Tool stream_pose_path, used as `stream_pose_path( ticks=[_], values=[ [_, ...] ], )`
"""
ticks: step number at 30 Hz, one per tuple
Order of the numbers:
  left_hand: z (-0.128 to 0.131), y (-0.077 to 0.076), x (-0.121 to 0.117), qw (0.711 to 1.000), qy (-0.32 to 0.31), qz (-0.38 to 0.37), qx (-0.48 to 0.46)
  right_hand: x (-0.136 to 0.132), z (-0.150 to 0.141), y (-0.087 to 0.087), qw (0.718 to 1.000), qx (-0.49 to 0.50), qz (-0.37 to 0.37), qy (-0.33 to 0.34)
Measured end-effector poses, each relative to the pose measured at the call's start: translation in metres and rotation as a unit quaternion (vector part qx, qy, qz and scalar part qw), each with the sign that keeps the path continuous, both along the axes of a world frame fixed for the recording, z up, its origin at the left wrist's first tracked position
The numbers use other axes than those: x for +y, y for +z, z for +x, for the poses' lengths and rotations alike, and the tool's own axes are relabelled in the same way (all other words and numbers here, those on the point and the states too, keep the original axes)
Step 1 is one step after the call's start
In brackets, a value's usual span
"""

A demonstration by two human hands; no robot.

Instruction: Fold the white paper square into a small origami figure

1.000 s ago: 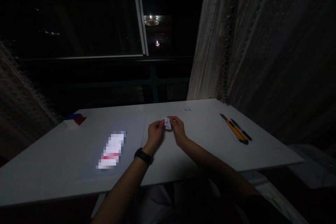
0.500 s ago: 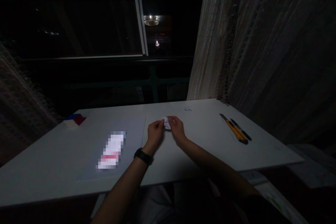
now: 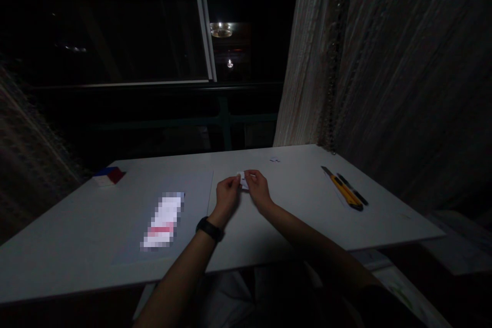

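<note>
Between my two hands is a small white piece of paper [image 3: 244, 183] with a dark mark on it. My left hand [image 3: 227, 195], with a black watch on its wrist, pinches the paper's left side between thumb and fingers. On the other side my right hand [image 3: 259, 189] grips the right part, its fingers curled over the edge. Both hands are held close together above the middle of the white table [image 3: 284, 246]. The fingers cover much of the paper, so its full shape is hidden.
Right of my hands lie a yellow utility knife [image 3: 346, 193] and a black pen [image 3: 352, 189]. Small paper scraps [image 3: 274, 160] rest near the back edge. A lit, blurred-out phone [image 3: 163, 221] lies on a paper sheet [image 3: 200, 184] at left, with a coloured cube [image 3: 109, 176] beyond.
The paper between my hands has shifted slightly, its dark mark now less visible, while my right fingers have moved a little. Nothing else has visibly moved.
</note>
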State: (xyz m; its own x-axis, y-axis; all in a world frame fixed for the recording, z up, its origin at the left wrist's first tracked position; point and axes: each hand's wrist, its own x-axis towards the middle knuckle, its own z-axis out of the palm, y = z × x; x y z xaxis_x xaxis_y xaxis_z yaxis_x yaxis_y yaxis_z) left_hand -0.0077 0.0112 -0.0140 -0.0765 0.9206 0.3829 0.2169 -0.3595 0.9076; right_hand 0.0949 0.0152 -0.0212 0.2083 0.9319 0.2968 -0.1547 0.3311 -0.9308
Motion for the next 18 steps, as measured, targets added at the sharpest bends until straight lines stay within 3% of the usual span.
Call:
stream_pose_path(
  ticks=[18],
  values=[
    [-0.0008,-0.0033,0.0000,0.998,-0.003,0.013,0.058,0.0010,0.0052,0.0008,0.997,0.057,-0.050,-0.009]
  ],
)
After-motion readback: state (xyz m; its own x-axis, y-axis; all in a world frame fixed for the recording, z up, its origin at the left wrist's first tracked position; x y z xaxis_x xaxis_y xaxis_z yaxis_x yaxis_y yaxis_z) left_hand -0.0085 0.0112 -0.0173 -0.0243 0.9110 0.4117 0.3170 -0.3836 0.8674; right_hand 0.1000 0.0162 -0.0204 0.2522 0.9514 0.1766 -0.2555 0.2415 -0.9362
